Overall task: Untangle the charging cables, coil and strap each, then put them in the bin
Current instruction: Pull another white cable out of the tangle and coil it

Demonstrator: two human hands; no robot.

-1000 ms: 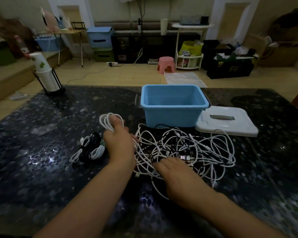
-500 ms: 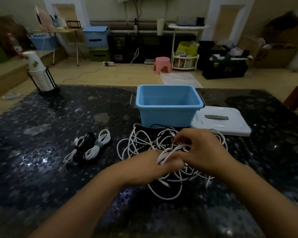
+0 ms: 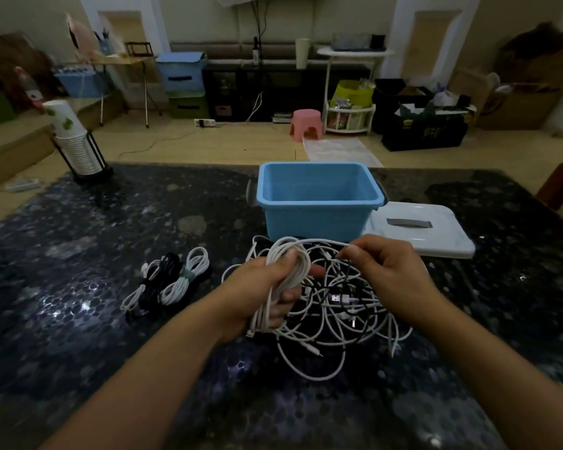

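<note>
coil: a white cable bundle (image 3: 286, 284) is gripped in the left hand (image 3: 267, 290), fingers and thumb curled round its middle; loops run up past the thumb and hang down below the palm.
coil axis: roughly vertical in the head view, tilted a little to the right at the top.
free run: one strand arcs from the top of the coil rightward to the right hand (image 3: 384, 271), where it is pinched between thumb and fingertips. That strand lies about level, left to right.
key relation: the uncoiled remainder lies right of and below the coil, so the feed is judged to come from the right hand toward the left; the left hand is the nearer one to the coil, the right to the tangle.
tangle: the pile (image 3: 345, 306) of white and dark cables rests on the table (image 3: 78, 319) under and between both hands, just in front of the bin; a USB plug shows in its middle.
bin: the blue bin (image 3: 319, 203) stands beyond the hands, open, nothing seen inside; its white lid (image 3: 436, 232) lies just right of it.
done: strapped coils (image 3: 169, 280), white and black, lie on the table left of the left hand, well apart from the bin.
writing: none readable on cables, bin or lid; a green mark on the cup stack (image 3: 69, 131) is too small to be made out.
</note>
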